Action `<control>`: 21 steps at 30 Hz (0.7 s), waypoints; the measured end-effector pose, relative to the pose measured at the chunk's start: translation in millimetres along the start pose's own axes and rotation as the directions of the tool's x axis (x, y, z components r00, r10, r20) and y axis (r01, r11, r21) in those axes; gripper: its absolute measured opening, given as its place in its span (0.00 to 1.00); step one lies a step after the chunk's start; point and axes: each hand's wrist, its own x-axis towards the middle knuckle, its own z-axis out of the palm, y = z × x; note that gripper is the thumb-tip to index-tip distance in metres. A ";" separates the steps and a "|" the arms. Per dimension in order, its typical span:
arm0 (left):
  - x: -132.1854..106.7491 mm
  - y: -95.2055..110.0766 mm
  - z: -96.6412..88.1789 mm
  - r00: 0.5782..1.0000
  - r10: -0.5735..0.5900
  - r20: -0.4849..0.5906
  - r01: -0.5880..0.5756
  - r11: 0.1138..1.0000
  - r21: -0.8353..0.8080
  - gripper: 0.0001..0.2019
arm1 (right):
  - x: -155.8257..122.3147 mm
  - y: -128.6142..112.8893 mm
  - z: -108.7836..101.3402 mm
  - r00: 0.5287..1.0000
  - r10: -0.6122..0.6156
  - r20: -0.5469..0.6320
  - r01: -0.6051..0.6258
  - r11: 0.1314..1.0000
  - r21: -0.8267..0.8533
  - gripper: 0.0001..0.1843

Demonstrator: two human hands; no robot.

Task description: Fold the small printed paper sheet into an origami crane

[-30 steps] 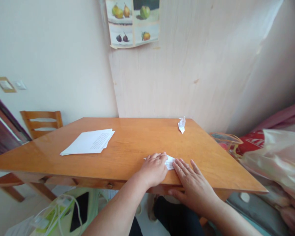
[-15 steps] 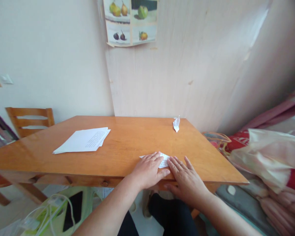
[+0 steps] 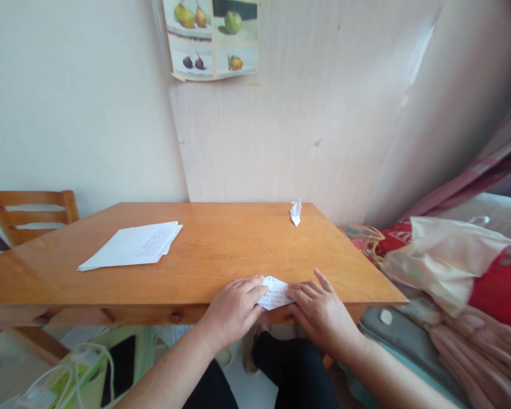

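Note:
A small folded piece of printed paper point(image 3: 275, 294) is at the front edge of the wooden table point(image 3: 221, 244), one end in each hand. My left hand point(image 3: 238, 301) is closed on its left end, fingers on top and thumb below the edge. On the right end, my right hand point(image 3: 319, 307) pinches the paper, with its index finger raised. The paper's middle shows between the hands, with lines of print on it. Its two ends are hidden under my fingers.
A stack of printed sheets point(image 3: 132, 245) lies on the table's left side. A folded paper figure point(image 3: 296, 212) stands near the far right corner. Bags point(image 3: 443, 261) and bedding are to the right. A wooden chair point(image 3: 34, 216) stands behind the left end.
Both hands have drawn the folded paper towards me, to the table's front edge. My left hand has moved off its top to the left end. The view has turned slightly right.

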 end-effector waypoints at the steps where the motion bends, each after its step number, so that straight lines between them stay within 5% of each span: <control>1: -1.0 -0.4 -1.0 1.000 0.002 -0.010 -0.002 1.000 -0.003 0.19 | -0.4 0.9 -0.6 1.000 -0.011 -0.006 0.011 1.000 0.006 0.12; 5: -0.9 -4.8 -8.1 0.998 -0.014 -0.054 0.012 0.999 -0.044 0.16 | 2.2 5.9 -6.2 0.999 -0.017 -0.035 0.019 0.999 0.044 0.11; 9: 6.9 -11.7 -17.6 0.974 -0.188 -0.124 0.154 0.957 -0.244 0.12 | 15.2 8.7 -16.3 0.994 0.083 -0.067 -0.070 0.980 0.186 0.11; 15: 22.1 -21.0 -26.0 0.900 -0.433 -0.056 0.277 0.666 -0.693 0.14 | 39.0 13.6 -11.2 0.954 0.300 -0.003 -0.260 0.829 0.496 0.12; 21: 25.4 -33.8 -18.8 0.864 -0.502 0.033 0.375 0.599 -0.708 0.17 | 53.6 32.0 9.5 0.892 0.446 0.074 -0.441 0.822 0.360 0.10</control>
